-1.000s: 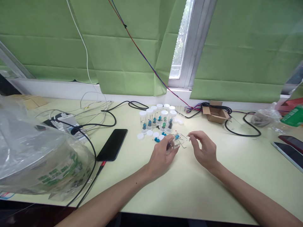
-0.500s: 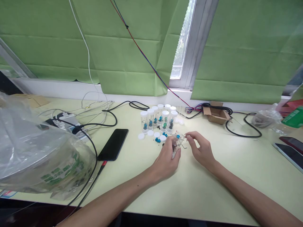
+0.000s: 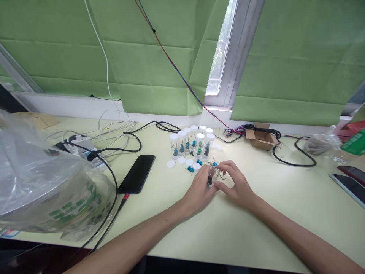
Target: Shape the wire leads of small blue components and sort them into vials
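Observation:
My left hand (image 3: pixel 199 189) is closed around a clear plastic vial (image 3: pixel 214 176) with a small black part (image 3: pixel 210 180) in it. The fingers of my right hand (image 3: pixel 236 184) curve against the vial's right side, thumb low and index finger high. Behind my hands stand several capped clear vials (image 3: pixel 174 147), holding blue, green and black parts with thin rods. Loose white caps (image 3: pixel 196 166) and small blue parts (image 3: pixel 190 169) lie on the table in front of them. A bent metal hex key (image 3: pixel 222 177) lies beside my right fingers, partly hidden.
A black phone (image 3: pixel 137 174) on a cable lies left, near a large plastic bag (image 3: pixel 51 182) and a power strip (image 3: pixel 85 150). An open cardboard box (image 3: pixel 262 140) stands back right among black cables. More phones (image 3: pixel 348 187) and a green-labelled bottle (image 3: pixel 353 144) sit far right.
My right hand has moved left and down, from beside the hex key to the vial. The vial in my left hand has turned, and its black part shows more clearly.

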Motion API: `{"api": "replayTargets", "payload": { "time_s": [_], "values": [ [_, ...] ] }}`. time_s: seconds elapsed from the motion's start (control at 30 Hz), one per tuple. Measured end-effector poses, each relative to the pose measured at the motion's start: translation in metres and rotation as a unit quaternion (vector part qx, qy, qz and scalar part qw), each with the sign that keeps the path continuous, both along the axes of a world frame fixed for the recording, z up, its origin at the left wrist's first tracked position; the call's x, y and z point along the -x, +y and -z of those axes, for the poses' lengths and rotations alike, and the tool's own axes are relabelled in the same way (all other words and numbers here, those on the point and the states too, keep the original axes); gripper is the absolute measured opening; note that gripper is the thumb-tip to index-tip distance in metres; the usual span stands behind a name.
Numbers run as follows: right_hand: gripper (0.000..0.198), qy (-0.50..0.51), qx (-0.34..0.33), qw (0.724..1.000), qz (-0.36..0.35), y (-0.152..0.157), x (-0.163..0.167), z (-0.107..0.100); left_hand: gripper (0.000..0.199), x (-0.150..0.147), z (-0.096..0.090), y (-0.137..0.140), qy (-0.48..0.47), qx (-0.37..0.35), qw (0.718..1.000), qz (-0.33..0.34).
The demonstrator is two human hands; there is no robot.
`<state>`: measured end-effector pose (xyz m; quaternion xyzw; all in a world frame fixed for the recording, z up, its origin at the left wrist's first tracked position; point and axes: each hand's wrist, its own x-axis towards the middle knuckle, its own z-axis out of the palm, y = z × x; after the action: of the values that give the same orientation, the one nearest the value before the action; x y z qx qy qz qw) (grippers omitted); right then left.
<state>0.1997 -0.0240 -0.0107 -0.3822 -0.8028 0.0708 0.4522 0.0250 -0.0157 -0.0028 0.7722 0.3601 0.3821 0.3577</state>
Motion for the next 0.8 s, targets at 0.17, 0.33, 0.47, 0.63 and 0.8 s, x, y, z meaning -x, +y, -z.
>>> {"api": "replayTargets", "payload": {
  "time_s": [0.17,0.33,0.47,0.63,0.8],
  "values": [
    [0.034,0.003,0.015,1.0,-0.003,-0.001,0.001,0.002,0.022,0.0,0.004,0.002,0.02,-0.019,1.0,0.01],
    [0.031,0.002,0.023,1.0,-0.004,-0.002,0.002,0.001,0.023,0.0,0.006,0.003,0.022,-0.023,0.999,0.011],
    [0.03,0.006,0.024,1.0,0.003,-0.002,0.002,0.0,0.029,0.001,-0.001,0.002,0.02,-0.035,0.999,0.013],
    [0.027,0.025,0.025,0.999,0.031,0.002,-0.002,0.003,0.05,0.006,-0.008,0.003,0.019,-0.082,0.995,0.045],
    [0.023,0.045,0.04,0.995,0.075,0.006,-0.004,0.005,0.046,0.012,-0.003,0.016,0.027,-0.126,0.991,-0.027]
  ]
}}
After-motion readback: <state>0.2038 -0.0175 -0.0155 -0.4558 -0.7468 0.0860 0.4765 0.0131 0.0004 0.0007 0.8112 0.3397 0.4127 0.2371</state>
